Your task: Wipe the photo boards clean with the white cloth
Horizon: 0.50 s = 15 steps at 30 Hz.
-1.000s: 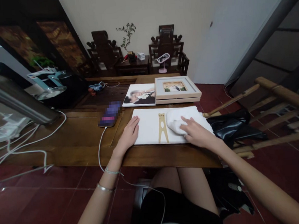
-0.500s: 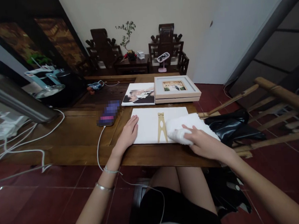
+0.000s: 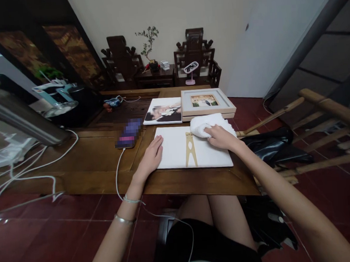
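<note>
A white panel lies flat on the wooden table, with a gold-coloured stand piece, split into two legs, on its middle. My left hand rests flat at the panel's left edge, fingers out, holding nothing. Bunched in my right hand is a white cloth, pressed on the panel's far right corner and spilling past its edge. The cloth hides that corner and touches or nearly touches the frames behind it.
Behind the panel lie a photo print and stacked picture frames. A phone with a white cable is on the left. A bamboo chair holding a black bag stands at the right. A pink mirror stands farther back.
My right hand has moved the cloth away from me, from the panel's near right part to its far right corner. My left hand has stayed in place.
</note>
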### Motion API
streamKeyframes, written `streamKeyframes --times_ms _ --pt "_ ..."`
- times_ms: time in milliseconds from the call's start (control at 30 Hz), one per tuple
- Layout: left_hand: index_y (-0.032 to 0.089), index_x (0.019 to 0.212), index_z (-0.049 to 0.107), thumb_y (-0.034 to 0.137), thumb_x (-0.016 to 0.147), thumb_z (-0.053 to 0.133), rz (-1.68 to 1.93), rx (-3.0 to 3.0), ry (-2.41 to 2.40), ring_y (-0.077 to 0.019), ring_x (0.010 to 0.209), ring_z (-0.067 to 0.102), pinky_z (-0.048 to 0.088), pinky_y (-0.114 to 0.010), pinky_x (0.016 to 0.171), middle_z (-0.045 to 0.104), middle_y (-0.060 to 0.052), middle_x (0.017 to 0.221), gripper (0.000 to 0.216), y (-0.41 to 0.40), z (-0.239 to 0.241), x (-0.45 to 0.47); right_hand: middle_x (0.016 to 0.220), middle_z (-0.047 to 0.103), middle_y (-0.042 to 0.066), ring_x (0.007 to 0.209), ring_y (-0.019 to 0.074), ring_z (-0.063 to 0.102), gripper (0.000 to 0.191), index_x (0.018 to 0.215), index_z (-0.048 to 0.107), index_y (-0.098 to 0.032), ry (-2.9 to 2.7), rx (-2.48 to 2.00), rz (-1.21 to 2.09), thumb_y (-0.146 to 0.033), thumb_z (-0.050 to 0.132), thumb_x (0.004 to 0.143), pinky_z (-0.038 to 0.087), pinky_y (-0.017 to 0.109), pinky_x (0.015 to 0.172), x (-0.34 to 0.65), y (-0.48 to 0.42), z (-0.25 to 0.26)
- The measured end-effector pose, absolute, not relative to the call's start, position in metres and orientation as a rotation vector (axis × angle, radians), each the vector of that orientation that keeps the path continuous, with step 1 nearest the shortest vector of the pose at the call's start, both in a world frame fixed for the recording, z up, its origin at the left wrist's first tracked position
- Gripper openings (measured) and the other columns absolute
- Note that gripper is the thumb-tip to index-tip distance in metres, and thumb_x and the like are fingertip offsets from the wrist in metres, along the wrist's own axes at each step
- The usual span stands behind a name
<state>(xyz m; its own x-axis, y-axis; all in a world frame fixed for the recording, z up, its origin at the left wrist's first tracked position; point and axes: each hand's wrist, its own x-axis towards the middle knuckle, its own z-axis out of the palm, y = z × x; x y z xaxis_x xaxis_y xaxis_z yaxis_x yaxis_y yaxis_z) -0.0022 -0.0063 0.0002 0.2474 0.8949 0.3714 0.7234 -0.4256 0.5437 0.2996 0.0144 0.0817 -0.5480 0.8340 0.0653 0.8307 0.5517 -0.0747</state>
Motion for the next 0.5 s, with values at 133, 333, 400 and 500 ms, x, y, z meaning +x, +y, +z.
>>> streamKeyframes --times_ms 133,333,400,500 --pt "0.008 0.129 0.053 0.030 0.092 0.033 0.947 2.279 1.510 -0.0239 0.135 0.039 0.028 -0.043 0.114 0.048 -0.016 0.141 0.047 -0.006 -0.001 -0.002 0.114 0.062 0.020 0.128 0.0326 0.042 0.035 0.099 0.059 -0.011 -2.709 -1.445 0.087 -0.002 0.038 0.072 0.036 0.048 0.100 0.303 -0.009 0.076" --pt "0.009 0.129 0.053 0.029 0.093 0.033 0.965 2.284 1.509 -0.0241 0.135 0.039 0.028 -0.045 0.114 0.048 -0.015 0.141 0.046 -0.007 -0.001 0.000 0.132 0.053 0.020 0.138 0.0310 0.029 0.036 0.098 0.061 -0.014 -2.752 -1.419 0.246 -0.001 0.042 0.070 0.027 0.054 0.109 0.310 -0.078 0.078" --pt "0.009 0.129 0.053 0.029 0.093 0.033 0.964 2.282 1.505 -0.0247 0.135 0.038 0.027 -0.045 0.115 0.047 -0.015 0.142 0.046 -0.007 -0.001 0.000 0.137 0.049 0.020 0.138 0.0316 0.028 0.038 0.098 0.063 -0.014 -2.752 -1.402 0.314 -0.001 0.042 0.070 0.027 0.054 0.110 0.311 -0.103 0.082" --pt "0.009 0.129 0.053 0.029 0.092 0.033 0.962 2.279 1.507 -0.0256 0.135 0.039 0.027 -0.046 0.115 0.047 -0.015 0.142 0.047 -0.007 -0.001 0.001 0.137 0.050 0.017 0.139 0.0302 0.027 0.040 0.097 0.065 -0.017 -2.756 -1.397 0.429 -0.001 0.042 0.069 0.027 0.053 0.111 0.312 -0.130 0.091"
